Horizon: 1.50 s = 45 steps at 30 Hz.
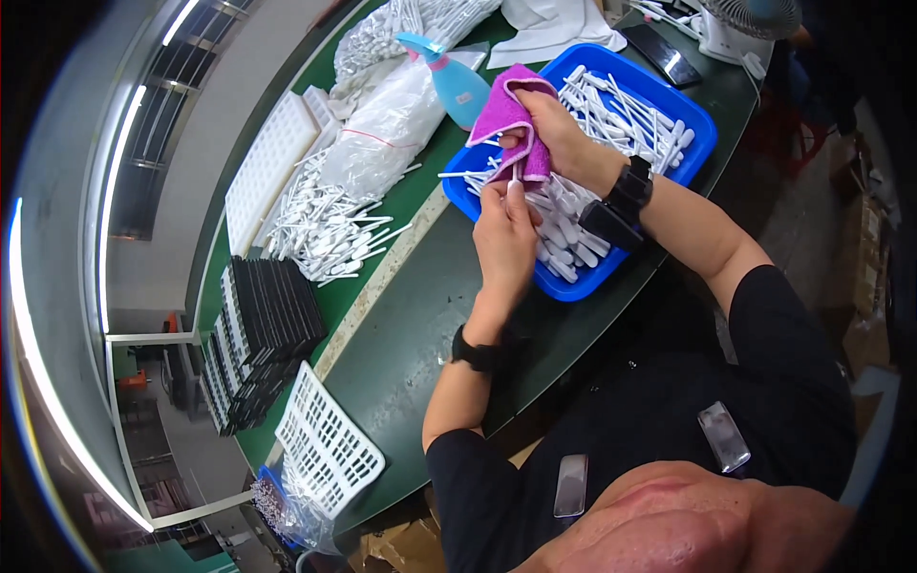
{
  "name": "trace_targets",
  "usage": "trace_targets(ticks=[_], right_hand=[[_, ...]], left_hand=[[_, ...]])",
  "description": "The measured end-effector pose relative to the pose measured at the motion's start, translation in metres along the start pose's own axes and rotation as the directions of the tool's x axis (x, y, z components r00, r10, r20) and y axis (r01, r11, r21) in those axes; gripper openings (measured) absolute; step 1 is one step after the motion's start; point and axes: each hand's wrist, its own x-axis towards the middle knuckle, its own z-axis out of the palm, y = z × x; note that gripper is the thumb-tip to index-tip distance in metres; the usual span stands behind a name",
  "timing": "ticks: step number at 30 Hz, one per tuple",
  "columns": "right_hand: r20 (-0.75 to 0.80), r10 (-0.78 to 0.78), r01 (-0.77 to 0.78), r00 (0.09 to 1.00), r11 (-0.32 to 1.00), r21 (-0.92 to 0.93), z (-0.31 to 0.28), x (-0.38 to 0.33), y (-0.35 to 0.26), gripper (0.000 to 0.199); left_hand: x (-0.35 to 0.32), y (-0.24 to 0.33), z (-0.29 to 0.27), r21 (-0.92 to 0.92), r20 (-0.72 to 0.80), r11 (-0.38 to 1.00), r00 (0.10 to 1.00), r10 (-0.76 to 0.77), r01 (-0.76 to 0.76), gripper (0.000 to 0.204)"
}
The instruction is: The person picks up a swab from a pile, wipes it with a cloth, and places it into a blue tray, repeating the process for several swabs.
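At the right edge of the tabletop (411, 334), blue bin: a shallow rectangular blue plastic bin (702, 119) sits on the dark green surface, heaped with small white plastic stick-like parts (621, 110).
Right hand: the right hand (554, 129) is clenched around a magenta cloth (511, 119), bunched over the near-left corner of the bin; a black watch sits on that wrist.
Left hand: the left hand (504, 234) is closed, fingertips pinching a single white stick (516, 177) whose upper end goes into the cloth. The two hands are close together, nearly touching, above the bin.
Cloth: soft, fuzzy, folded on itself, bright magenta-purple.
Held stick: thin, white, upright; its tip is hidden by the cloth.
Spray bottle: a light blue spray bottle (458, 86) with a teal trigger head and a pink collar stands just beyond the bin, toward the far edge.
Clear bags: two crinkled transparent bags of white parts (382, 124) lie left of the bottle, one tied with a thin red band.
Loose pile: a heap of white sticks (325, 229) lies bare on the tabletop in front of the bags.
Trays: white gridded trays (272, 158) at the left edge; a stack of black trays (258, 334) nearer; a white lattice basket (330, 444) at the near-left corner.
Far corner: a white cloth (554, 29) and a small white fan (745, 24).
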Motion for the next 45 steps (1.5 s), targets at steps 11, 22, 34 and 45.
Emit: trace_targets(ticks=[11,22,34,45], right_hand=[[-0.015,0.232,-0.226,0.973,0.928,-0.297,0.037,-0.024,0.001,0.02],[-0.018,0.026,-0.03,0.999,0.978,-0.206,0.024,-0.011,-0.007,0.024],[-0.03,0.001,-0.009,1.0,0.96,-0.28,0.021,-0.009,-0.02,0.027],[-0.32,-0.117,0.133,0.94,0.991,0.028,-0.025,0.021,-0.041,0.026]], left_hand=[[0.02,0.0,-0.026,-0.733,0.605,0.195,0.756,-0.252,0.652,0.025],[0.015,-0.024,-0.021,-0.705,0.465,0.45,0.836,-0.291,0.549,0.03],[0.015,-0.018,-0.027,-0.792,0.527,0.155,0.789,-0.316,0.591,0.026],[0.02,-0.021,-0.031,-0.812,0.582,-0.171,0.795,-0.171,0.558,0.023]])
